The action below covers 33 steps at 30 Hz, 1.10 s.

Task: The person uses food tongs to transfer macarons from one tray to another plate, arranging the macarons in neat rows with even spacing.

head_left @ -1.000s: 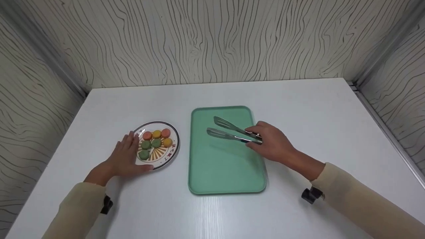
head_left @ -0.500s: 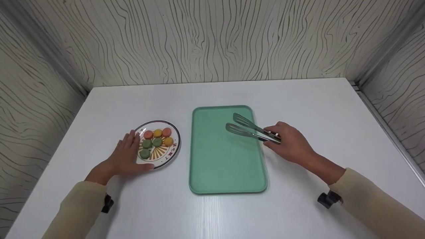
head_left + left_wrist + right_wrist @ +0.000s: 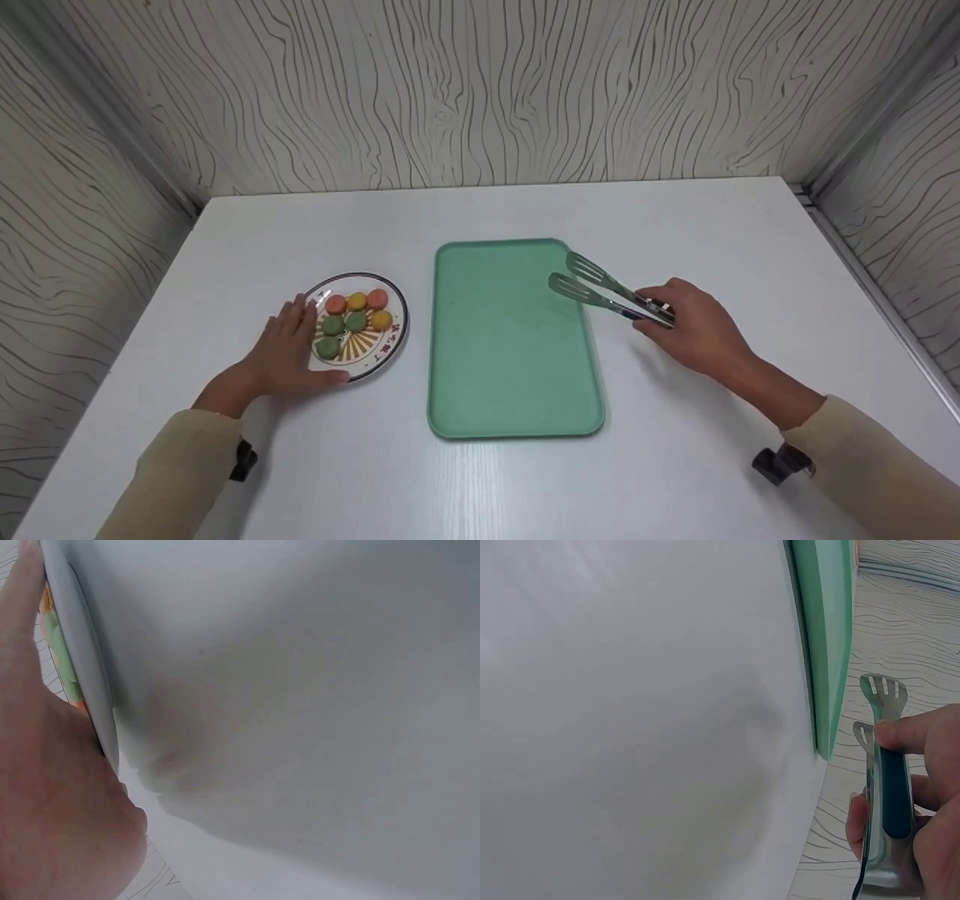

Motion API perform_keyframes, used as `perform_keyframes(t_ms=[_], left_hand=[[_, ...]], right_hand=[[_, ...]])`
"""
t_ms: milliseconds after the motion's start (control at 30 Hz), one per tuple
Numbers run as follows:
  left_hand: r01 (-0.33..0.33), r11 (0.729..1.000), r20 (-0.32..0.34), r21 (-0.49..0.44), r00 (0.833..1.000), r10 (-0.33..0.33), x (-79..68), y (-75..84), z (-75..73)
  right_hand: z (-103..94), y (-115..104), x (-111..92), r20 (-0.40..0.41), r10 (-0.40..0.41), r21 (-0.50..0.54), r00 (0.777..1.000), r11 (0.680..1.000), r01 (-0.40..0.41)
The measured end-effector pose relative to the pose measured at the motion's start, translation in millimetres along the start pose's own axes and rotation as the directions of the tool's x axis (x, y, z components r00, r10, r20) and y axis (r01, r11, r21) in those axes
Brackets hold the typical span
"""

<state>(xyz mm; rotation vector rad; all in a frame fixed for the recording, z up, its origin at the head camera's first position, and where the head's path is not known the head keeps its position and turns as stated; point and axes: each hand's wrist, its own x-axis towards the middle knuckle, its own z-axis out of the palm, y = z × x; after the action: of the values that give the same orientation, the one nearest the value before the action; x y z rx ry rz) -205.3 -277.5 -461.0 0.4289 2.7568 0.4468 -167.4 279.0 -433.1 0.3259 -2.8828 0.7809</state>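
My left hand [image 3: 279, 361] rests at the left side of a round white plate [image 3: 384, 354], fingers extended along the rim and thumb at its front edge. Several small macarons [image 3: 355, 322] in green, yellow and pinkish orange sit on the plate. My right hand [image 3: 696, 327] grips a pair of metal tongs [image 3: 616, 307] by the handles, thumb on the dark grip [image 3: 896, 795] in the right wrist view. Their two slotted heads stand apart with nothing between them, overlapping the right edge of a green tray [image 3: 517, 360] in the head view.
The green tray lies flat in the middle of the white table [image 3: 480, 487], to the right of the plate. Panels with a wood-grain line pattern [image 3: 480, 90] enclose the table at the back and sides. Each wrist carries a small black camera mount [image 3: 781, 463].
My right hand has moved rightward with the tongs, from over the tray to beyond its right edge. The left hand, plate and macarons have kept their places.
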Motion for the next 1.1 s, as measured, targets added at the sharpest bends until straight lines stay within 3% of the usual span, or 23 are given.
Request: perform_keyframes(t_ms=[500, 1100], left_hand=[[-0.007, 1.0, -0.007, 0.024, 1.0, 0.007, 1.2, -3.8, 3.1], [-0.001, 1.0, -0.005, 0.029, 1.0, 0.001, 1.0, -2.1, 2.3]], right_hand=[[-17.9, 33.9, -14.5, -0.063, 0.025, -0.023, 0.998, 0.999, -0.026], [-20.4, 45.1, -16.6, -0.112, 0.172, -0.059, 0.979, 0.982, -0.18]])
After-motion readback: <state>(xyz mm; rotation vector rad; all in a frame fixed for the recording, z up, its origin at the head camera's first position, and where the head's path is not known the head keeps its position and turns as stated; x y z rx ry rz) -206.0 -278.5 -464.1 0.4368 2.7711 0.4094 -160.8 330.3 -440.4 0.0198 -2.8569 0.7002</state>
